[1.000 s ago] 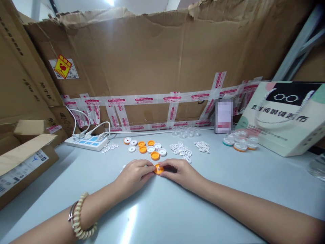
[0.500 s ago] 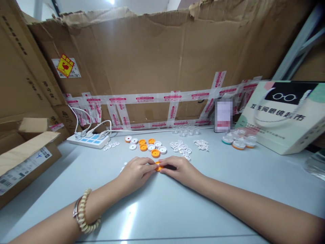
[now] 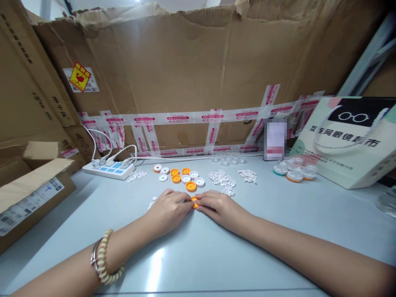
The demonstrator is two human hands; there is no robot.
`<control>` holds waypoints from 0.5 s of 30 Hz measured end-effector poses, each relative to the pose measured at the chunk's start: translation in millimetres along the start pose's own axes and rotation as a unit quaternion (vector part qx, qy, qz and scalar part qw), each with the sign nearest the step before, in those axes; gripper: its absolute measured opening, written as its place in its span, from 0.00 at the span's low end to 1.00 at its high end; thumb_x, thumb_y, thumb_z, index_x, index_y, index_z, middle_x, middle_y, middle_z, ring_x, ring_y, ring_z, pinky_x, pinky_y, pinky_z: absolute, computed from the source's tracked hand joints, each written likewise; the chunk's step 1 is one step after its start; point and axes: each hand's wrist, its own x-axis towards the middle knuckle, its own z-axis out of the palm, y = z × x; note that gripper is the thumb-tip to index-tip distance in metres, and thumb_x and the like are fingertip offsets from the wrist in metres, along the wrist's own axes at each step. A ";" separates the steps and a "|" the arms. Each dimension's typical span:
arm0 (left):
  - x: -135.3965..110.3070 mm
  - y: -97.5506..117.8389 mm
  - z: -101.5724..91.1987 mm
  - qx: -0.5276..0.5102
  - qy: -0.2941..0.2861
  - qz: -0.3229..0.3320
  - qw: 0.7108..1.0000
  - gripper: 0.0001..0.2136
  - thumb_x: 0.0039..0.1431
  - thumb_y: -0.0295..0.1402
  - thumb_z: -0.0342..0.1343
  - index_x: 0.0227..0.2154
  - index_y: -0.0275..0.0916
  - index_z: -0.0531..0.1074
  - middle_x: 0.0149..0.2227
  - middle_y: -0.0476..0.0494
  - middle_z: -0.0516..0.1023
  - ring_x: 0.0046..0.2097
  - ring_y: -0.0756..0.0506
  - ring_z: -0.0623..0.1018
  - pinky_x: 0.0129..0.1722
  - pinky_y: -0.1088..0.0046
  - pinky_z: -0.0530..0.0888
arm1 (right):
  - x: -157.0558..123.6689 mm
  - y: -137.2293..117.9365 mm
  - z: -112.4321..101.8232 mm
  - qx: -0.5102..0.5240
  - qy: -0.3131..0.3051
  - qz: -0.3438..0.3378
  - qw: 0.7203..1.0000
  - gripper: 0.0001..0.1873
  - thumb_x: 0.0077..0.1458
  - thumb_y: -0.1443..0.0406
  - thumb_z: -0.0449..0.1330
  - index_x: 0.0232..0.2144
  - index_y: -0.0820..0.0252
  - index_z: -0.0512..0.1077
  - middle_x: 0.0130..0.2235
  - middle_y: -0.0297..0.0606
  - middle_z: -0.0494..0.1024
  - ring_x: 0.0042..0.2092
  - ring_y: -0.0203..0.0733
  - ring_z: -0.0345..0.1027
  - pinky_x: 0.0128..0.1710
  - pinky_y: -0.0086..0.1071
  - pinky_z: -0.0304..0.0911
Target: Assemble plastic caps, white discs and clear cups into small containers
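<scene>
My left hand (image 3: 168, 210) and my right hand (image 3: 216, 206) meet at the middle of the grey table (image 3: 198, 255). Both pinch a small orange cap (image 3: 194, 202) between their fingertips, and only a sliver of it shows. Just beyond lie several orange and white caps (image 3: 182, 177) in a loose cluster. To their right are small white perforated discs (image 3: 223, 181) and a second white pile (image 3: 248, 176).
A white power strip (image 3: 109, 169) with plugged cables sits at the back left. An open carton (image 3: 27, 194) stands at the left edge. A printed paper bag (image 3: 349, 140) and several assembled caps (image 3: 293, 173) are at the right. Taped cardboard (image 3: 198, 82) walls the back.
My hands have closed further over the orange cap, so less of it shows. The view has shifted slightly; nothing else on the table has moved.
</scene>
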 end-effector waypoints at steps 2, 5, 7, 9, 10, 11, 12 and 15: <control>0.5 2.5 -0.9 0.010 -0.004 0.002 1.000 0.11 0.62 0.27 0.45 0.38 0.39 0.73 0.38 0.44 0.77 0.39 0.48 0.76 0.38 0.69 0.66 | 0.3 -0.2 0.1 -0.009 -0.002 -0.006 1.000 0.10 0.57 0.67 0.53 0.37 0.60 0.74 0.41 0.43 0.78 0.44 0.44 0.71 0.44 0.36 0.67; 1.7 3.4 -3.6 0.009 -0.015 0.002 1.000 0.10 0.62 0.28 0.45 0.38 0.39 0.73 0.38 0.44 0.77 0.39 0.47 0.75 0.39 0.69 0.66 | 0.2 -0.3 0.1 -0.006 0.003 -0.003 1.000 0.09 0.57 0.68 0.53 0.36 0.61 0.73 0.41 0.43 0.78 0.44 0.43 0.71 0.44 0.36 0.67; 3.3 -1.1 -9.2 -0.014 -0.009 -0.001 1.000 0.10 0.61 0.29 0.46 0.39 0.40 0.72 0.39 0.44 0.77 0.41 0.47 0.75 0.40 0.69 0.67 | -0.3 -0.4 0.0 0.002 0.010 0.005 1.000 0.08 0.56 0.69 0.54 0.37 0.62 0.73 0.40 0.43 0.78 0.43 0.43 0.71 0.44 0.36 0.67; 5.5 -11.1 -19.4 -0.053 0.033 -0.015 0.998 0.10 0.61 0.29 0.47 0.40 0.39 0.72 0.40 0.43 0.77 0.42 0.46 0.75 0.41 0.69 0.68 | -0.9 -0.6 -0.1 0.007 0.017 0.012 1.000 0.08 0.56 0.69 0.55 0.36 0.61 0.73 0.40 0.42 0.78 0.43 0.44 0.71 0.43 0.36 0.67; 6.6 -17.7 -26.1 -0.073 0.063 -0.028 0.995 0.10 0.60 0.30 0.47 0.40 0.38 0.72 0.40 0.42 0.77 0.42 0.46 0.75 0.41 0.69 0.69 | -1.2 -0.6 -0.1 0.010 0.019 0.016 1.000 0.08 0.56 0.68 0.55 0.36 0.61 0.73 0.39 0.41 0.79 0.43 0.44 0.71 0.43 0.36 0.67; 7.4 -24.8 -33.2 -0.092 0.090 -0.056 0.990 0.10 0.60 0.30 0.47 0.40 0.38 0.73 0.40 0.42 0.77 0.42 0.46 0.75 0.42 0.69 0.69 | -1.3 -0.6 -0.2 0.013 0.021 0.019 1.000 0.08 0.56 0.68 0.55 0.36 0.60 0.73 0.39 0.41 0.79 0.42 0.44 0.71 0.43 0.37 0.67; 8.0 -31.9 -40.3 -0.104 0.103 -0.087 0.985 0.10 0.60 0.31 0.47 0.38 0.38 0.73 0.39 0.42 0.77 0.41 0.46 0.75 0.42 0.70 0.70 | -1.3 -0.6 -0.2 0.018 0.022 0.023 0.999 0.07 0.56 0.68 0.55 0.35 0.60 0.73 0.39 0.41 0.79 0.42 0.44 0.71 0.42 0.36 0.67; 7.9 -48.6 -55.7 -0.112 -0.029 -0.174 0.978 0.07 0.57 0.31 0.51 0.32 0.38 0.75 0.34 0.45 0.78 0.37 0.46 0.76 0.38 0.72 0.70 | -0.6 -0.7 -0.6 0.033 0.020 0.037 0.999 0.07 0.56 0.68 0.55 0.34 0.59 0.73 0.39 0.40 0.78 0.43 0.43 0.71 0.43 0.36 0.66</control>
